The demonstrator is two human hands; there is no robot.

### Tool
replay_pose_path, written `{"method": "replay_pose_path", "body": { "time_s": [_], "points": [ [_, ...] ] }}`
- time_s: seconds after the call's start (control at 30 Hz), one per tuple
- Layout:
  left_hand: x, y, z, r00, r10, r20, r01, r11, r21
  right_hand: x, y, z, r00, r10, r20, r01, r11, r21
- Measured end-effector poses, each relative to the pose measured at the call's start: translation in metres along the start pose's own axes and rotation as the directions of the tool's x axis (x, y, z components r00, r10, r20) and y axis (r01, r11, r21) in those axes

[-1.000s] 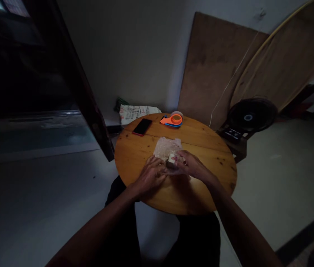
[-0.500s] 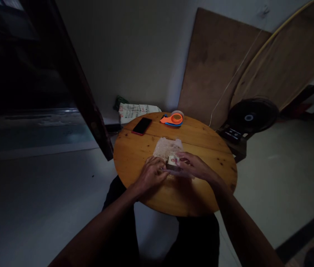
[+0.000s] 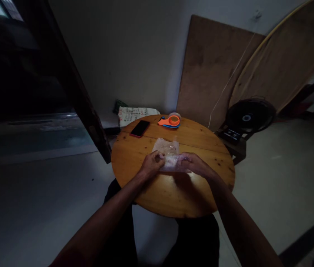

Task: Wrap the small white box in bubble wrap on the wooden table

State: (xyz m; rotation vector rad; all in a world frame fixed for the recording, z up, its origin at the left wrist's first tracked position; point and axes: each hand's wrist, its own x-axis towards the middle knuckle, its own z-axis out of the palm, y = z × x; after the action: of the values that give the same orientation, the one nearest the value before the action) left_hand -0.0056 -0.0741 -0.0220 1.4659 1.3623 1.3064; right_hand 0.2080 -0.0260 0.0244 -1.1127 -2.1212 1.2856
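Clear bubble wrap [image 3: 170, 162] lies on the round wooden table [image 3: 134, 159], its near part folded up over a small box that no longer shows distinctly. At the left end of the fold, my left hand [image 3: 153, 163] is closed with thumb and fingers on the wrap. My right hand [image 3: 195, 164] grips the wrap at the right end, its fingers curled round it. A flat part of the wrap spreads out beyond both hands, toward the far side of the table.
An orange and blue tape dispenser [image 3: 170, 121] and a phone [image 3: 140, 128] with a red edge lie at the table's far side. Behind the table is a printed white bag [image 3: 134, 114]. A black fan [image 3: 247, 116] stands to the right.
The near part of the bubble wrap has come up over the small box, which was uncovered before. My left hand has moved slightly up and closed on the wrap. The view has shifted a little.
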Motion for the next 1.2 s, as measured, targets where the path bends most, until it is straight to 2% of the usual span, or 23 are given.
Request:
{"method": "replay_pose_path", "body": {
  "time_s": [0.1, 0.23, 0.3, 0.43, 0.57, 0.73, 0.97, 1.03, 1.1, 1.2],
  "points": [
    [0.008, -0.003, 0.005, 0.999, -0.030, 0.019, 0.032, 0.993, -0.112, 0.000, 0.001, 0.003, 0.997, 0.037, -0.062, -0.036, 0.999, 0.021],
    [0.013, -0.005, 0.008, 0.999, -0.035, 0.010, 0.036, 0.993, -0.113, -0.003, 0.005, 0.012, 0.986, 0.129, -0.108, -0.114, 0.984, 0.137],
    [0.014, -0.004, 0.008, 1.000, -0.020, 0.012, 0.021, 0.993, -0.113, -0.005, 0.008, 0.016, 0.983, 0.136, -0.122, -0.120, 0.985, 0.126],
    [0.011, 0.001, 0.006, 0.998, -0.035, 0.045, 0.041, 0.990, -0.135, -0.012, 0.008, 0.018, 0.982, 0.064, -0.180, -0.083, 0.991, -0.101],
    [-0.001, 0.008, 0.002, 0.992, -0.060, 0.113, 0.079, 0.982, -0.173, -0.027, 0.004, 0.021, 0.967, 0.010, -0.255, -0.091, 0.947, -0.308],
    [-0.011, 0.008, 0.001, 0.989, -0.077, 0.126, 0.101, 0.975, -0.199, -0.040, 0.004, 0.032, 0.956, 0.042, -0.290, -0.155, 0.913, -0.377],
    [-0.011, 0.010, 0.000, 0.983, -0.124, 0.133, 0.147, 0.973, -0.180, -0.044, 0.009, 0.039, 0.930, 0.050, -0.364, -0.219, 0.871, -0.440],
    [-0.011, 0.012, 0.000, 0.983, -0.125, 0.134, 0.149, 0.972, -0.183, -0.047, 0.009, 0.040, 0.926, -0.016, -0.378, -0.177, 0.864, -0.471],
    [-0.011, 0.014, 0.000, 0.982, -0.129, 0.137, 0.153, 0.972, -0.181, -0.049, 0.007, 0.042, 0.914, -0.149, -0.379, -0.090, 0.833, -0.545],
    [-0.010, 0.014, 0.001, 0.980, -0.138, 0.140, 0.161, 0.974, -0.163, -0.049, 0.005, 0.045, 0.878, -0.360, -0.315, 0.047, 0.720, -0.693]
  ]
}}
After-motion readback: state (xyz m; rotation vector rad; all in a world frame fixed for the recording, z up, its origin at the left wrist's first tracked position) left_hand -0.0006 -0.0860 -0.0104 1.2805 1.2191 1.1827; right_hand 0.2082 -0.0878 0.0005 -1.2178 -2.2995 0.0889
